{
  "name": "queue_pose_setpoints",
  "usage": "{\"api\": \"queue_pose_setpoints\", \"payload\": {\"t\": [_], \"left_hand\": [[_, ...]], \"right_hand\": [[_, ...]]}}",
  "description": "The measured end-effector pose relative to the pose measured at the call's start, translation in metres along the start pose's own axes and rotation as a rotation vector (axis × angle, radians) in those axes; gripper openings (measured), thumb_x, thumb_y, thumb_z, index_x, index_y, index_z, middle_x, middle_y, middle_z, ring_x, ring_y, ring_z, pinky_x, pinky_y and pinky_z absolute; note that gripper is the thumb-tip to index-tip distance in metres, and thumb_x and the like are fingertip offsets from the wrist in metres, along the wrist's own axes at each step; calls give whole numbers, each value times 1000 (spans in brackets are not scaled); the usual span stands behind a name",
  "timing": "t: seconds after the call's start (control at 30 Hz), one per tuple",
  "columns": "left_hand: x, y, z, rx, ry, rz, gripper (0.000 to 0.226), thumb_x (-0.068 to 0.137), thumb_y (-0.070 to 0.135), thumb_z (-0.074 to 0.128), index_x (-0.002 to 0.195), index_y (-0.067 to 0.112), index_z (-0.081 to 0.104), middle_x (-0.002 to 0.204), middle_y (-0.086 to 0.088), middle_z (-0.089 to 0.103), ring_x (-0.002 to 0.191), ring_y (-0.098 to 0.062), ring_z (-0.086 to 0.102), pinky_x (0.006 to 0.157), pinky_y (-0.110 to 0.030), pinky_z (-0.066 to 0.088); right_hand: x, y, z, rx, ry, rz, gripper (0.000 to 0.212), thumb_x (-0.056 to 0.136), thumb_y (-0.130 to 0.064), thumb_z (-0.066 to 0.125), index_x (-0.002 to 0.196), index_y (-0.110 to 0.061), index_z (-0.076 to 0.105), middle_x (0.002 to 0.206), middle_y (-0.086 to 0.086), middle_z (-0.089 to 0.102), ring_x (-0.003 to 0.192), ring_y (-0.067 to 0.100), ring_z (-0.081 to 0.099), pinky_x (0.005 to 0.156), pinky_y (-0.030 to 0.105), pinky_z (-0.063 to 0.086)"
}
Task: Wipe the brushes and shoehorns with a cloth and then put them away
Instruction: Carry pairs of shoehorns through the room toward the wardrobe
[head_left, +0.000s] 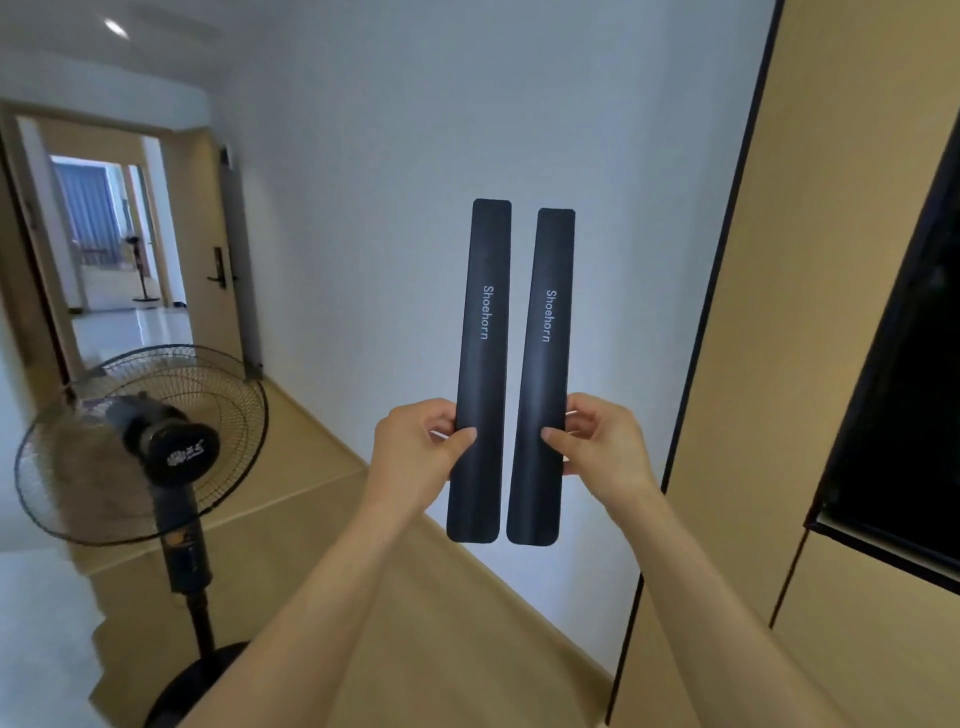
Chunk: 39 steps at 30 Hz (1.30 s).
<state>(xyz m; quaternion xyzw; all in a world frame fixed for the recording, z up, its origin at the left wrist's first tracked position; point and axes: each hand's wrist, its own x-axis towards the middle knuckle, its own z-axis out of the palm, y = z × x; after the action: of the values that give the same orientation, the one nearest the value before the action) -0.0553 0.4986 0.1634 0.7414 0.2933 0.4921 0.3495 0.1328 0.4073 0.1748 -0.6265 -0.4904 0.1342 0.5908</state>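
black shoehorns (480, 364), black fan (140, 441), white wall (389, 130)

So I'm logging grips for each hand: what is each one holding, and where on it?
The left hand pinches the left shoehorn on its lower part; the right hand pinches the right shoehorn likewise.

Two long, flat, matte black shoehorns stood upright side by side, close but not touching, each printed lengthwise with the pale word "Shoehorn". The left shoehorn (480, 364) reached slightly higher than the right shoehorn (540, 374). Both had squared top ends and rounded lower ends. Each was pinched along its outer edge, in its lower part, by the hand on its side.
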Motion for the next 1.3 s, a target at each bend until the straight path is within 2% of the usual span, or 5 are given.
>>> {"api": "queue_pose_setpoints", "payload": {"t": [0.2,0.4,0.73,1.03,1.3], "left_hand": [[119,-63,8,-6,8,-15,14,85,10,69,81,23,73,76,5,72,68,-19,71,60,-43,61],[216,-124,5,45,53,-27,17,84,10,70,80,26,73,74,7,71,66,-17,70,54,-33,59],[351,-230,-6,190,192,-81,10,85,15,72,83,24,73,75,8,71,69,-13,69,64,-45,60],[515,-314,7,324,346,-145,15,87,23,72,82,36,69,78,24,67,75,2,66,66,-36,62],[625,-380,3,403,428,-213,11,89,24,70,87,35,67,83,12,69,79,-5,68,71,-38,62]], "right_hand": [[131,34,42,-4,-34,-11,20,87,-1,70,99,-17,72,90,7,76,85,26,74,71,46,64],[237,66,97,14,-74,-28,20,87,-2,70,96,-20,73,92,6,76,86,24,73,72,46,63],[407,135,200,74,-215,-90,20,88,-5,70,103,-17,73,96,1,76,88,20,73,74,44,64],[609,190,272,121,-357,-160,20,89,-9,71,106,-20,73,99,-3,75,90,17,72,74,41,64],[740,224,342,147,-462,-192,20,90,-12,71,109,-16,72,102,1,75,93,20,71,78,42,64]]}}
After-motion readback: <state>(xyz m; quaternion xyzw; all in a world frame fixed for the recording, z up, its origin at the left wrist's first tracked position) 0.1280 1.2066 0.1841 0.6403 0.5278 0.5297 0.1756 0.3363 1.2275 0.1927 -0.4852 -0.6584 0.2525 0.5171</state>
